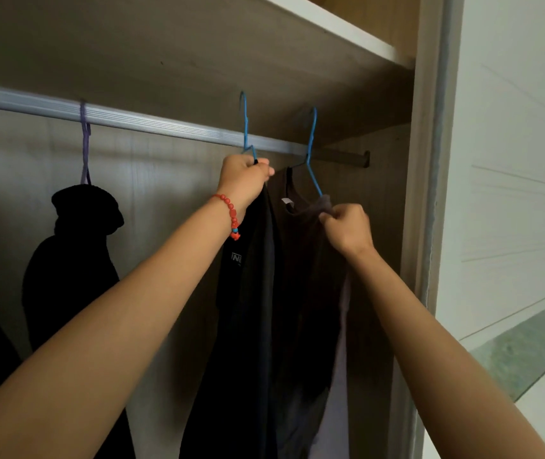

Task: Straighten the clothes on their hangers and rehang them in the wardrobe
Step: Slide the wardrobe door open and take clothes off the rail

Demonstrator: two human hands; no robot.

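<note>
Our left hand fists the blue hanger to steady it on the rail; our right hand pinches the shirt shoulder, probably tugging it square

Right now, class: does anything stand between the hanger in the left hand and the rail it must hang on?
Nothing visible does. The left hand holds the blue hanger with its hook right at the rail; the nearest other hanger hangs apart to its right.
</note>
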